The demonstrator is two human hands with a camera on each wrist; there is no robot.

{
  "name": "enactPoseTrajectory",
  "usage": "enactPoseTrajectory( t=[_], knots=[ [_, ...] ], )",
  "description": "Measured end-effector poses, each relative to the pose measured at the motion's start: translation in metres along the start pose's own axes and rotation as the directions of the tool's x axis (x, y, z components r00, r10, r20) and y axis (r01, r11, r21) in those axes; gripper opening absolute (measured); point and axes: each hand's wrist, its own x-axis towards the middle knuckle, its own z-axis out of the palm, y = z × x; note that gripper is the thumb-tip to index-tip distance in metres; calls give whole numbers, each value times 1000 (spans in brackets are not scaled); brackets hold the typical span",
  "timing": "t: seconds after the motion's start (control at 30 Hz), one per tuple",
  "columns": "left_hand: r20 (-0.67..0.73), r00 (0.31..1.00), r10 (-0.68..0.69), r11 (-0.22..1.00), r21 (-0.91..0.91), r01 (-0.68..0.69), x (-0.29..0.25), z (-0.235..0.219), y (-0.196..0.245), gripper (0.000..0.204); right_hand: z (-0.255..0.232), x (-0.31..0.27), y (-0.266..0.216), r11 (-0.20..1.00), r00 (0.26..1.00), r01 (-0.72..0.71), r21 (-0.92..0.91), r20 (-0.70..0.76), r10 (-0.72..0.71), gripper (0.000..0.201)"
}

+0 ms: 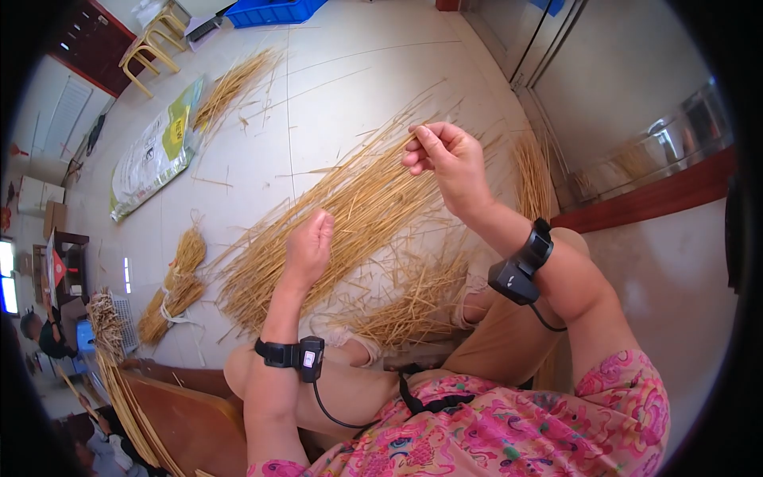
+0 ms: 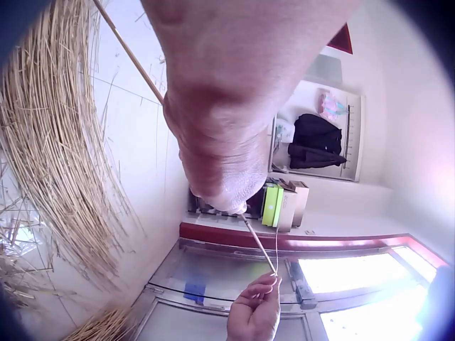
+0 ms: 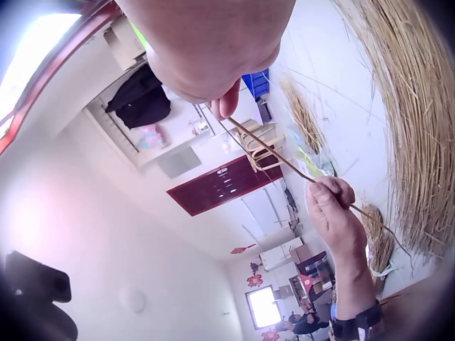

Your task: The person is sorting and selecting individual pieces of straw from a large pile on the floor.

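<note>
A thin straw stalk runs between the two hands, held above the floor. My left hand has its fingers curled round it, and the stalk's thin tail sticks out past that fist in the right wrist view. Higher and to the right, my right hand pinches the stalk's other end between thumb and forefinger. In the left wrist view a fine strand also hangs close to the right fingertips. Below both hands a wide spread of long straw lies on the floor.
Short straw scraps lie by the feet. A tied straw bundle, a white-and-green sack and more straw lie to the left. A blue crate and a stool stand farther back. Brown wooden furniture stands lower left.
</note>
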Motion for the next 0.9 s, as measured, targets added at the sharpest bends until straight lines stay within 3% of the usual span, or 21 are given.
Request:
enactPoseTrajectory(
  t=[0.07,0.17,0.27,0.4,0.47,0.5,0.53,0.6,0.67,0.73,0.8,0.87,0.9],
  knots=[
    [15,1000,24,999,44,-25,-1,2,1,29,1,-1,1,999,999,34,4,-15,-34,17],
    [5,999,46,997,55,-46,-2,4,-2,28,-3,1,4,978,997,68,-199,-31,-76,17],
    [-1,998,60,997,49,-60,-1,5,-2,28,-1,-2,6,957,999,47,-287,4,-47,16],
    [-5,1000,18,999,26,-18,0,7,7,26,9,-16,22,890,973,159,-428,222,-67,13],
    [-21,1000,-13,999,30,13,1,5,10,25,12,-22,28,837,942,202,-508,335,-24,11],
    [-48,999,3,1000,9,-3,2,4,10,25,8,-24,34,784,916,190,-591,393,74,14],
    [-76,997,18,1000,-11,-19,2,4,10,24,5,-26,34,714,810,217,-665,531,248,19],
    [-89,996,31,999,-37,-34,3,3,12,22,2,-30,35,565,472,333,-755,652,593,30],
    [-54,998,24,999,-47,-26,3,1,15,19,6,-36,39,561,538,231,-795,585,607,40],
    [-34,994,108,994,-10,-109,4,5,15,18,12,-39,42,552,589,133,-823,513,624,50],
    [-9,989,147,989,24,-147,2,9,15,16,16,-35,45,743,700,-109,-660,479,529,36],
    [27,988,154,986,55,-155,1,11,14,15,15,-27,48,897,820,-230,-377,421,387,27],
    [23,992,123,991,52,-124,0,9,13,15,14,-23,47,925,865,-224,-306,375,333,22]
  ],
)
